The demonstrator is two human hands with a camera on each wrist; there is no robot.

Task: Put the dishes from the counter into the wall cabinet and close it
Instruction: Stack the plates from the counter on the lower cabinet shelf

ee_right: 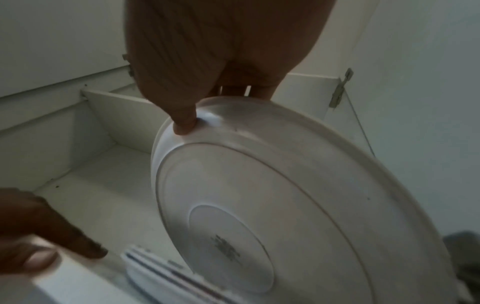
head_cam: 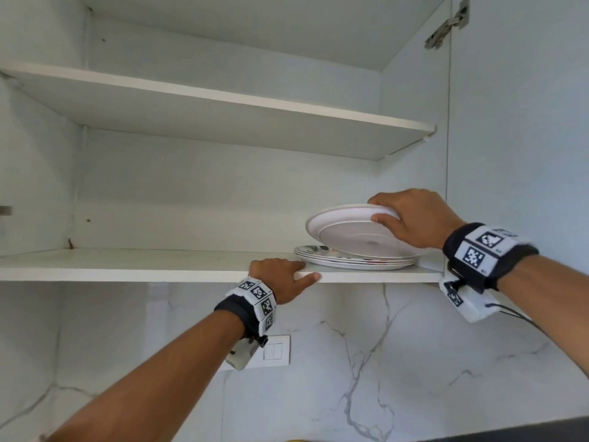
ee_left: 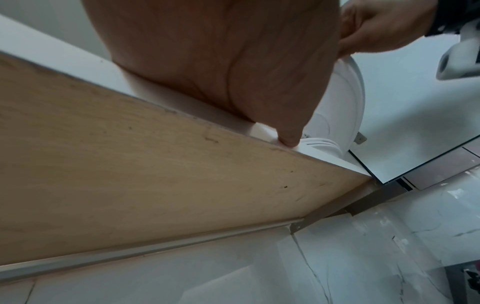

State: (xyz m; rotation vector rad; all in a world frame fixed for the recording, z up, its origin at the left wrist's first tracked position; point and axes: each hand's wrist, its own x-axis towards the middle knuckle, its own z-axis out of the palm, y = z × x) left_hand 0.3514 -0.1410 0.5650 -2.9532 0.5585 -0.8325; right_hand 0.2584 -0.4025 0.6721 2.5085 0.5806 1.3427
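The wall cabinet stands open. A low stack of patterned plates (head_cam: 350, 261) lies at the right end of its bottom shelf (head_cam: 127, 269). My right hand (head_cam: 375, 209) grips a white plate (head_cam: 350, 232) by its rim, thumb under and fingers over. The plate is tilted, its lower edge over the stack and its underside toward me. The right wrist view shows this plate (ee_right: 285, 195) with the stack (ee_right: 161, 273) below it. My left hand (head_cam: 308, 271) rests on the shelf's front edge just left of the stack, finger on top, thumb against the edge.
An upper shelf (head_cam: 223, 100) spans the cabinet above. The open door (head_cam: 516, 122) hangs at the right on a metal hinge (head_cam: 446, 27). Below are a marble backsplash with a white wall switch (head_cam: 276, 350) and a dark counter edge (head_cam: 526, 429).
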